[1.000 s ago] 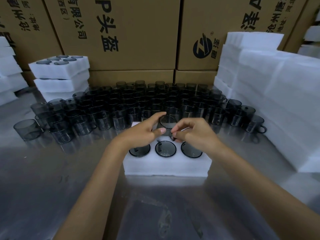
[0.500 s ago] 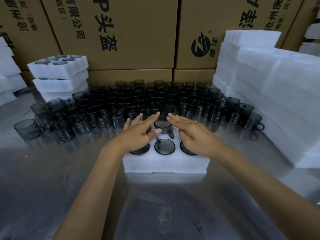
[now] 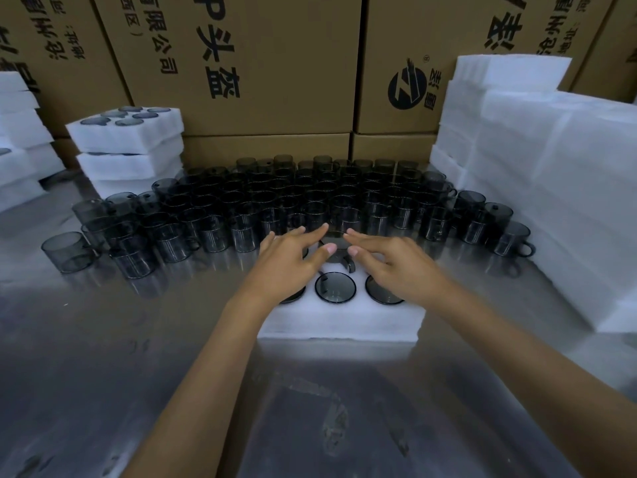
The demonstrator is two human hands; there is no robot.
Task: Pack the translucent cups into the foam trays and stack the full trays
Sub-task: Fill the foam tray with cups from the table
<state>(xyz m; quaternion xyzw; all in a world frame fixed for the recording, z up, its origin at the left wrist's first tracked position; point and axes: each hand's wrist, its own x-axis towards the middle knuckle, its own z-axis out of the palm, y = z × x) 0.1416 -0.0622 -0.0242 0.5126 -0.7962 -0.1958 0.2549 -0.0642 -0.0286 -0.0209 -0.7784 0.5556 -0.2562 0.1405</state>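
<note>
Both hands are spread flat over the foam tray [image 3: 339, 322] on the steel table [image 3: 103, 374]. The left hand [image 3: 289, 260] and the right hand [image 3: 396, 260] are released, fingers straight, nothing grasped; whether the fingertips touch anything cannot be told.

Between the two hands a cup [image 3: 336, 248] is seen sitting high in the middle hole of the far row, its handle turned toward the near side. It looks only partly seated.

Step in hand, as judged: seating this cup, or reaching on for more. The cup should be pressed straight down by its rim, evenly from both sides, so it is not tilted and jammed in the foam. The handle likely has to be lined up with a notch in the hole; no notch can be made out here.

Tray contents: the near row holds three cups, the middle one [image 3: 335, 287] fully shown, the left and right ones partly covered by the hands. The far left and far right holes are hidden.

The loose cups [image 3: 241, 208] stand crowded in rows just behind the tray, across the table.

At far left three full trays [image 3: 127, 146] are stacked; six cups show in the top one. Blank foam [image 3: 534, 167] is piled at right. Cardboard boxes [image 3: 258, 63] line the back.
</note>
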